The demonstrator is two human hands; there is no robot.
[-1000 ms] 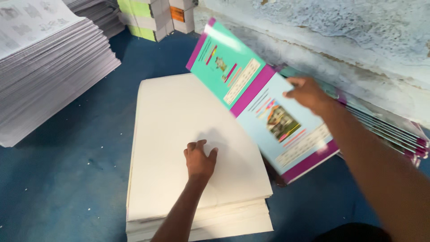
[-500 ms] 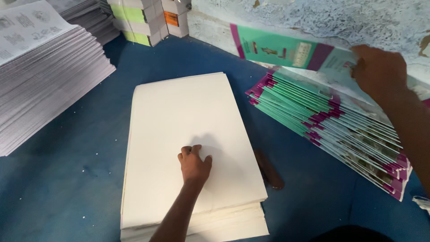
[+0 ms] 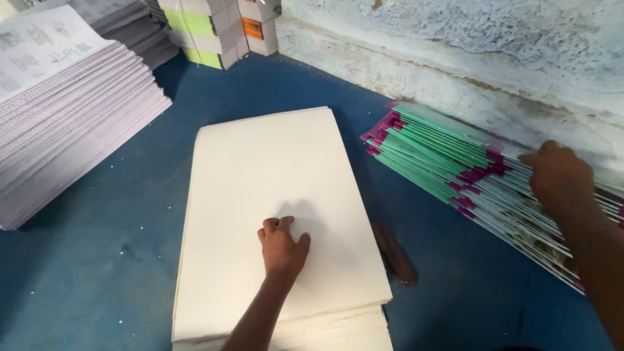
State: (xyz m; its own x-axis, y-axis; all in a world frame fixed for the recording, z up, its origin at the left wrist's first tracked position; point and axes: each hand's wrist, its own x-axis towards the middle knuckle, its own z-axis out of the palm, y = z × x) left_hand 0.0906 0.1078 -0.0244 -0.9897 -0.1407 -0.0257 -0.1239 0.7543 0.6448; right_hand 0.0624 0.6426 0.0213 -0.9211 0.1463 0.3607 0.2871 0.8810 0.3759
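A thick stack of blank cream sheets lies in the middle of the blue surface. My left hand rests on its top sheet, knuckles bent and fingers curled, holding nothing. To the right, a fanned pile of folded covers in green and magenta leans along the foot of the wall. My right hand presses down on the upper end of that pile, fingers over the top cover.
A tall stack of printed grey sheets stands at the left. Bundles with green and orange labels sit at the back. A brown wooden stick lies between the two piles. A rough whitewashed wall bounds the right.
My right hand carried an opened green and magenta cover from over the cream stack rightwards and laid it on the fanned pile. My left hand stayed on the cream sheets.
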